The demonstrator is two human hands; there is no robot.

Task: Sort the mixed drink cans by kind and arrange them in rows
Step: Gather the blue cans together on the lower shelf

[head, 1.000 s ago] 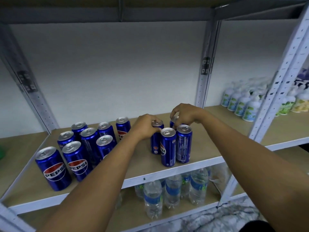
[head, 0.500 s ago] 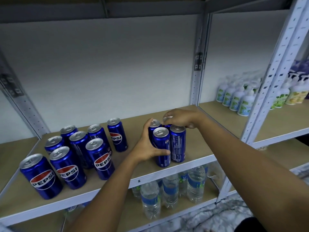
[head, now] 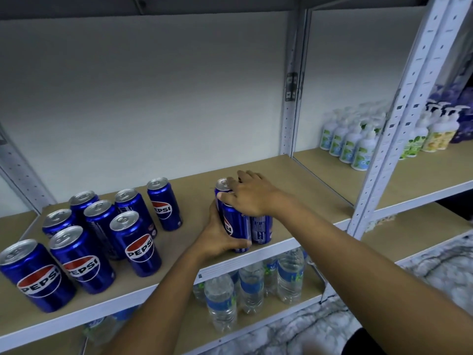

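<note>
Several blue Pepsi cans [head: 138,242] stand in a loose group on the left of the wooden shelf [head: 189,231]. A tight cluster of blue cans [head: 261,226] stands near the shelf's front edge at the middle. My left hand [head: 217,239] wraps around the front left can [head: 236,226] of that cluster, thumb along its lower front. My right hand [head: 248,193] lies over the cluster's tops, fingers spread and reaching the rear left can's lid [head: 224,184]. The rear cans are mostly hidden by my hands.
Water bottles [head: 245,285] stand on the shelf below. White pump bottles [head: 358,142] fill the neighbouring shelf bay on the right, behind a perforated white upright [head: 384,139]. A grey back wall closes the shelf; a marbled floor shows at the lower right.
My left hand dropped from the can tops to grip the front left can's side. My right hand spread flatter over the cluster's tops. The view shifted, so everything sits further right.
</note>
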